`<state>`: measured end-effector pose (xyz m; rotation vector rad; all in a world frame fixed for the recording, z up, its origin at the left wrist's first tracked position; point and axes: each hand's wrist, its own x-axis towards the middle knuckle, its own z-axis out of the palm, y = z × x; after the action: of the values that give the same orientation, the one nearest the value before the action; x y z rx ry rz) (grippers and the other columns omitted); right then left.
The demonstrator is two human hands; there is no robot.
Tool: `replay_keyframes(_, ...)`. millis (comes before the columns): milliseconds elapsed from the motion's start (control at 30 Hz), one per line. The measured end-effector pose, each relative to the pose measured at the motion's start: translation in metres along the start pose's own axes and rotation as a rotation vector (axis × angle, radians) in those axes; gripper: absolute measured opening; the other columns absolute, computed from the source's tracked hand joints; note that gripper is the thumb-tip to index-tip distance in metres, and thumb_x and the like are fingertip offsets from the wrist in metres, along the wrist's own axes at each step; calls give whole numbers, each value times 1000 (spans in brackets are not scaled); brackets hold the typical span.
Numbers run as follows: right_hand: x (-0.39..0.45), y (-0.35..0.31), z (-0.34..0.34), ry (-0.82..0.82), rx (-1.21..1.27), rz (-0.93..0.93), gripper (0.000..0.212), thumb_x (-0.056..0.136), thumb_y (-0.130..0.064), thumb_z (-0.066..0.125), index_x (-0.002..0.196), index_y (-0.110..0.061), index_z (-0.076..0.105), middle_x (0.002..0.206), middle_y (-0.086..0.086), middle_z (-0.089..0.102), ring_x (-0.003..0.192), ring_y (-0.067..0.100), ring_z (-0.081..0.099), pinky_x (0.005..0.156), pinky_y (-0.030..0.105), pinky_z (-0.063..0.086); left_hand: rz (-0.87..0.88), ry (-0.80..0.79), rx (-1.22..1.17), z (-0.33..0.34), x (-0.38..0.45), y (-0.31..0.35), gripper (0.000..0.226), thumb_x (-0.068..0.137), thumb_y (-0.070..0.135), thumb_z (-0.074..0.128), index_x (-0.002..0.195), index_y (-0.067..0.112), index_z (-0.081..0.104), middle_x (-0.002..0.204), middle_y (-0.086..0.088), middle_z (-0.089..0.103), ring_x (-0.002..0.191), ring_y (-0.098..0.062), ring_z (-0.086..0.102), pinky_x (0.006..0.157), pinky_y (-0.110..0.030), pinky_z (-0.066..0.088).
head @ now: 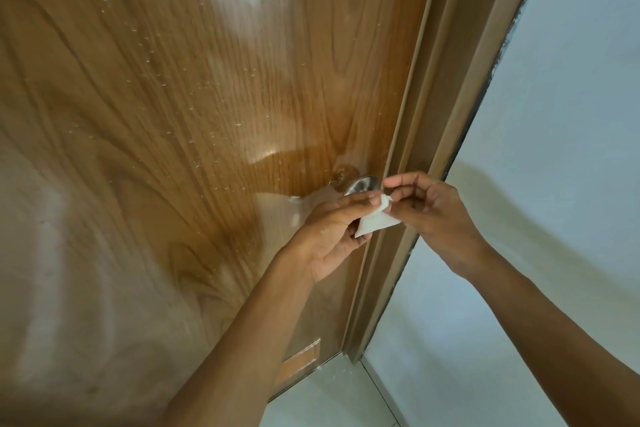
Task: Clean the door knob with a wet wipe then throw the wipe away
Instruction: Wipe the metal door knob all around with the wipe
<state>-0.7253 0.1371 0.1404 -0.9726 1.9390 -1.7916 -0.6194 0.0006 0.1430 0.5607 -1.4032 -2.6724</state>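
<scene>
I am pinching the small folded white wet wipe [375,222] between my left hand [332,236] fingers [360,199] and right hand [433,208] fingers [398,184], just below the round silver metal door knob [362,185].

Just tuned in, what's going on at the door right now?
A person stands at a wooden door, holding a small folded white wipe in both hands just in front of the metal door knob. The left hand grips its lower part while the right hand pinches its top corner, apparently unfolding it. The wipe is not on the knob, so the wiping appears not yet begun.
</scene>
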Motion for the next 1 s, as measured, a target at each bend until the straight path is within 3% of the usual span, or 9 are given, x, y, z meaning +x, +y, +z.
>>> replay_keyframes(233, 1, -3, -17, -104, -84, 92, 43, 76, -7, 78, 113, -27, 67, 98, -2, 73, 97, 10, 68, 72, 18, 55, 130, 55, 331, -7, 3, 2, 17, 85, 11, 68, 102, 13, 73, 107, -5, 72, 99, -16, 65, 76, -22, 54)
replay_keyframes(367, 1, -5, -33, -205, -219, 195, 38, 76, -12, 80, 111, -23, 70, 87, -5, 73, 86, 10, 69, 71, 20, 53, 146, 14, 423, -13, 0, 5, 23, 84, 9, 70, 106, 16, 71, 86, 1, 72, 78, -7, 63, 71, -20, 52)
replay_keyframes(467, 0, -7, -39, -218, -213, 210, 27, 80, -12, 77, 104, -23, 73, 83, -9, 71, 78, 5, 66, 65, 14, 49, 179, 15, 520, -15, -3, 6, 23, 86, 9, 67, 107, 19, 71, 78, 4, 67, 72, -6, 57, 68, -17, 49)
replay_keyframes(533, -2, -7, -40, -236, -203, 195, 24, 82, -11, 74, 103, -23, 73, 93, -7, 74, 84, 7, 68, 65, 13, 50, 196, 10, 594, -11, -4, 6, 24, 87, 18, 67, 109, 26, 70, 82, 9, 68, 75, -3, 60, 70, -17, 50)
replay_keyframes(600, -3, -8, -37, -245, -149, 176, 26, 82, -7, 73, 105, -21, 72, 100, 0, 74, 92, 13, 69, 69, 16, 53, 222, 4, 641, -4, -4, 5, 27, 87, 27, 67, 113, 31, 67, 100, 11, 69, 90, 1, 64, 75, -16, 51)
replay_keyframes(667, -5, -10, -34, -253, -96, 135, 27, 82, -7, 72, 105, -19, 73, 99, 3, 74, 92, 15, 69, 70, 17, 53, 256, -11, 650, 2, -3, 2, 34, 86, 31, 68, 120, 29, 62, 110, 12, 66, 101, 5, 62, 83, -16, 51)
replay_keyframes(733, -6, -13, -30, -264, -76, 79, 22, 83, -10, 71, 103, -18, 74, 89, -3, 76, 82, 6, 68, 64, 13, 50, 257, -24, 625, 6, -2, 0, 40, 84, 33, 70, 122, 28, 60, 113, 10, 66, 105, 3, 61, 90, -20, 50)
replay_keyframes(867, -7, -17, -27, -223, -16, 43, 13, 85, -15, 68, 97, -16, 74, 78, -9, 74, 71, 1, 65, 53, 10, 45, 117, -80, 411, 5, -3, -1, 29, 81, 22, 74, 109, 24, 68, 107, -2, 71, 102, -11, 65, 76, -22, 53)
replay_keyframes(1000, -9, -15, -26, -193, -27, 49, 16, 80, -29, 69, 91, -19, 74, 77, -6, 72, 72, 3, 64, 54, 14, 47, 109, -70, 329, 3, -3, -8, 21, 82, 14, 73, 102, 20, 71, 99, -3, 74, 96, -12, 67, 81, -26, 53)
